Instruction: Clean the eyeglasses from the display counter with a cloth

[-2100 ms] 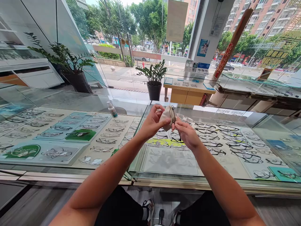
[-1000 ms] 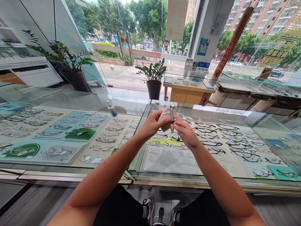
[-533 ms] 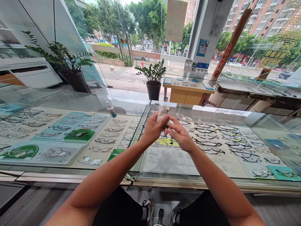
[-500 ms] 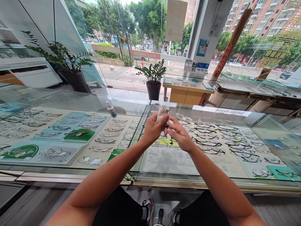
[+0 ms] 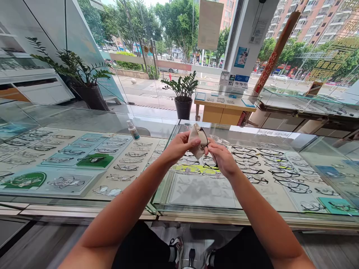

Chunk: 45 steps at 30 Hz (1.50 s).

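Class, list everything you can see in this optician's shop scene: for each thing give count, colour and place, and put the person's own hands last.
cloth: one, beige, between both hands
glasses: one pair, black frame, half wrapped in the cloth
spray bottle: one, white and teal, on the glass counter
glass counter: two joined cases, clear, holding many displayed frames
potted plants: two, green in dark pots, behind the counter
left hand: one, gripping the cloth
right hand: one, holding the glasses
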### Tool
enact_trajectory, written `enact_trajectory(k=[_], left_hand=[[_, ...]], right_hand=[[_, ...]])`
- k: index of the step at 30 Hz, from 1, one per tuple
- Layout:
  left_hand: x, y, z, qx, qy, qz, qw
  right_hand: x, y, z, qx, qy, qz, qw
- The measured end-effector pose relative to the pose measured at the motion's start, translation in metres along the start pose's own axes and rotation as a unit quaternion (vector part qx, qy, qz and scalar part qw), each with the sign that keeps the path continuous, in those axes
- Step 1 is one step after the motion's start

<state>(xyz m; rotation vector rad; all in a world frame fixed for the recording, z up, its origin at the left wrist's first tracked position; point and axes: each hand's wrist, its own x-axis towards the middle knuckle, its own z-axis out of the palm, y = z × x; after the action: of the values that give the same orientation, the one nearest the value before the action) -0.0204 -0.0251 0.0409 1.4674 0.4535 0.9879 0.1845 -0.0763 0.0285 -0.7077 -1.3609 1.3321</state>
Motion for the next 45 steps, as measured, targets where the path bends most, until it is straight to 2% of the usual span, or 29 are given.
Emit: enact_trajectory(k=[4, 11, 18, 22, 29, 34, 45], left_hand=[[-0.002, 0.005, 0.0, -0.003, -0.027, -0.014, 1.0], [-0.002, 0.008, 0.003, 0.005, 0.016, -0.032, 0.999], [-0.003, 0.007, 0.013, 0.023, 0.05, -0.011, 0.998], [-0.003, 0.005, 0.017, 0.031, 0.051, 0.001, 0.998], [-0.003, -0.004, 0.022, 0.04, 0.094, 0.035, 0.994], [-0.002, -0.007, 0.026, 0.026, 0.112, 0.055, 0.992], [-0.001, -0.005, 0.026, 0.0, 0.094, 0.063, 0.994]], right_hand=[[0.001, 0.001, -0.002, 0.021, 0.009, 0.0, 1.0], [0.002, 0.003, -0.002, -0.031, -0.02, -0.008, 0.999], [0.0, 0.007, 0.0, -0.051, -0.031, -0.013, 0.998], [-0.001, 0.01, 0.0, -0.072, -0.039, -0.033, 0.996], [-0.005, 0.008, 0.005, -0.151, -0.024, -0.06, 0.986], [-0.004, 0.01, 0.007, -0.17, -0.02, -0.078, 0.982], [-0.001, 0.021, 0.003, -0.166, -0.013, -0.091, 0.982]])
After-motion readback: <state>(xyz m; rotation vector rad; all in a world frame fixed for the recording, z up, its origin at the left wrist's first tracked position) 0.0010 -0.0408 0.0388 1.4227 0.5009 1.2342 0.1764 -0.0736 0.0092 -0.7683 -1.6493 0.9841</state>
